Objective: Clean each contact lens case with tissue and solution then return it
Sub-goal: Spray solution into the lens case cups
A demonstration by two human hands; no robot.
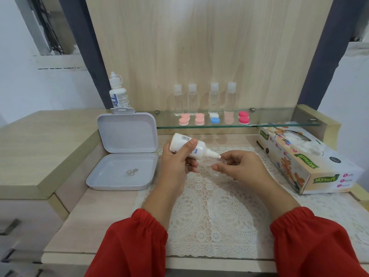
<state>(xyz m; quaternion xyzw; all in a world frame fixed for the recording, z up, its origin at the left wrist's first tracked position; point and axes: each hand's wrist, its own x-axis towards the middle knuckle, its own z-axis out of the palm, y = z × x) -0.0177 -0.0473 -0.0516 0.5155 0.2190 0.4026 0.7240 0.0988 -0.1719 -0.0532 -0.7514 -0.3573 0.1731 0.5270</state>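
The left hand [175,160] gripped a white solution bottle [187,145], fingers and thumb curled round its body, tilting it so the nozzle pointed down to the right. The nozzle tip sat just over a small clear contact lens case [216,162], which the right hand [239,166] pinched between its fingers above the middle of a white lace mat [209,212] on the table [103,212]. Both wrists came out of red sleeves [131,244].

On a glass shelf [279,121] along the table's rear edge lay 4 more cases [199,119], pale pink, pink, blue-and-white and bright pink, with 4 clear bottles [192,98] standing behind them. A second white bottle [118,92] stood at the rear left. An open grey box [123,154] sat near the left edge with a few small rings [131,172] in its tray. A tissue box [305,160] lay along the right edge.
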